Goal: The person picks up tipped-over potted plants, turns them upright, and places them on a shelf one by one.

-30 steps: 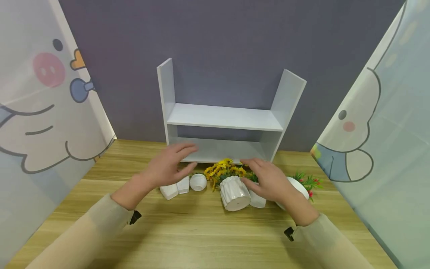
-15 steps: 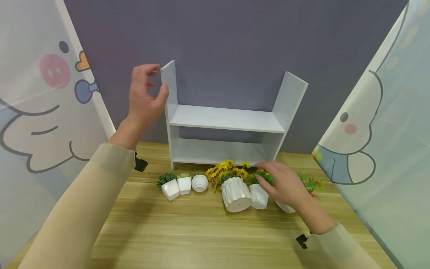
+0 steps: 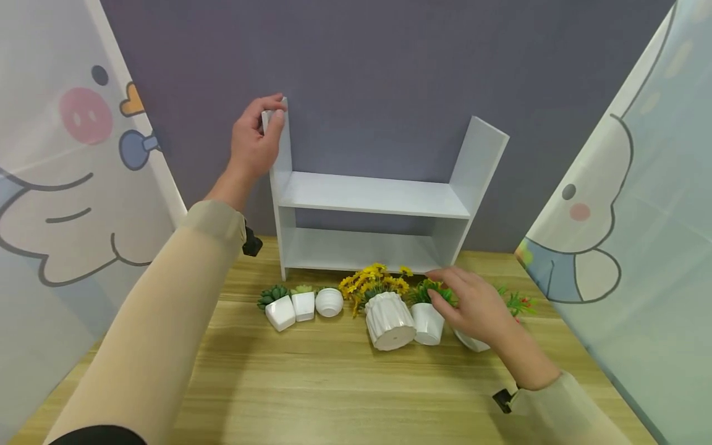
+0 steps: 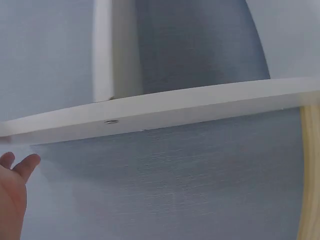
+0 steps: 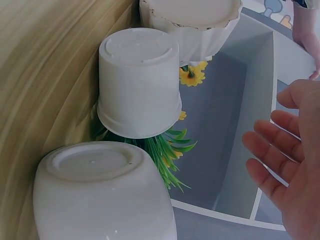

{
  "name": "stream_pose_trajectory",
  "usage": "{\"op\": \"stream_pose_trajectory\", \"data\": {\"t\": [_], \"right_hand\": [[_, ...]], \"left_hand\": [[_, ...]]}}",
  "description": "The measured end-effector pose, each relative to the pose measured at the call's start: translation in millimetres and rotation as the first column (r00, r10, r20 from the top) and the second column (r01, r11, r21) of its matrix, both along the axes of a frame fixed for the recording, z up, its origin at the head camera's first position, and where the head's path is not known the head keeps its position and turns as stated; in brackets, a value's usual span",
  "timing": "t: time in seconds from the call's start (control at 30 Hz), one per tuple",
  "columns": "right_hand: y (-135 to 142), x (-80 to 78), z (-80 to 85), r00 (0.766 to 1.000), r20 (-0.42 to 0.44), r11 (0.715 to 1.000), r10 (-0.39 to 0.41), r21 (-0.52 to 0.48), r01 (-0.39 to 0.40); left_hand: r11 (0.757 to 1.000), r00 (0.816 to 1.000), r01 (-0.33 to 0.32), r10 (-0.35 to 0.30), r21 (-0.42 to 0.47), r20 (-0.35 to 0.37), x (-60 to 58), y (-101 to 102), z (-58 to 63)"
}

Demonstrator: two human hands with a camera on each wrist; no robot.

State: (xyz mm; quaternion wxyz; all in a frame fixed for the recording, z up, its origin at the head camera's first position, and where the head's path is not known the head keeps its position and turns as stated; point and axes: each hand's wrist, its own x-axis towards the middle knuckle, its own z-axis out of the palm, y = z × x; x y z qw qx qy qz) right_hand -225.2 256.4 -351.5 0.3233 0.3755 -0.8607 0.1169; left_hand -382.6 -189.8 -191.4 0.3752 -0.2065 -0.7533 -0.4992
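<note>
At the top of the left side panel of the white shelf (image 3: 367, 191), my left hand (image 3: 254, 139) grips the edge with curled fingers and the thumb in front. In the left wrist view only part of that hand (image 4: 11, 195) shows, beside the panel (image 4: 170, 110). My right hand (image 3: 475, 306) hovers, fingers loosely bent, holding nothing, over a white pot (image 3: 428, 324) lying tipped with green leaves and yellow flowers. In the right wrist view the right hand (image 5: 295, 150) is apart from the pots. A rounded white pot (image 5: 105, 195) is partly hidden under it in the head view.
Lying on the wooden table (image 3: 311, 395) are a fluted white pot (image 3: 390, 324) with yellow flowers (image 3: 371, 282), two square succulent pots (image 3: 280, 314) and a small round pot (image 3: 329, 303). Red-flowered foliage (image 3: 520, 303) lies at the right. Printed curtains (image 3: 667, 216) flank the table.
My left hand has risen from above the small pots, passed left of the shelf, then moved right onto its left panel top. My right hand has shifted slightly right.
</note>
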Motion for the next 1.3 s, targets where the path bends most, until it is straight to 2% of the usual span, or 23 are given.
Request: {"op": "stream_pose_trajectory", "data": {"t": [0.2,0.33,0.5,0.67,0.77,0.93,1.13,1.3], "right_hand": [[3,3.1,1.2,1.000,0.009,1.000,-0.012,-0.001,0.012],[7,5.5,2.5,0.999,0.012,0.999,-0.032,-0.007,0.032],[11,7.2,1.8,0.999,0.010,0.999,-0.031,-0.018,0.032],[15,10.4,1.5,0.999,0.006,0.999,-0.036,-0.037,0.036],[20,12.4,2.6,0.999,0.003,0.997,-0.054,-0.054,0.055],[38,17.7,1.9,0.996,-0.001,0.993,-0.093,-0.072,0.093],[67,22.2,-10.3,0.995,0.011,0.993,-0.097,-0.073,0.097],[85,23.0,-22.0,0.993,-0.037,0.993,-0.113,-0.049,0.111]], "left_hand": [[0.998,0.997,0.016,-0.011,0.056,-0.079,-7.1,3,-4.1],[0.993,0.993,0.032,-0.018,0.114,-0.121,-3.6,10,-2.2],[0.983,0.997,-0.003,0.016,0.183,-0.072,8.1,21,5.8],[0.974,0.999,-0.007,0.016,0.228,-0.037,3.8,22,6.6],[0.977,1.000,-0.002,0.008,0.214,-0.025,-1.2,20,4.6],[0.989,1.000,-0.028,0.027,0.142,0.008,-2.8,17,4.8],[0.991,0.999,-0.044,0.041,0.125,0.024,-0.5,20,5.4],[0.990,0.999,-0.042,0.039,0.135,0.021,0.7,21,5.9]]}}
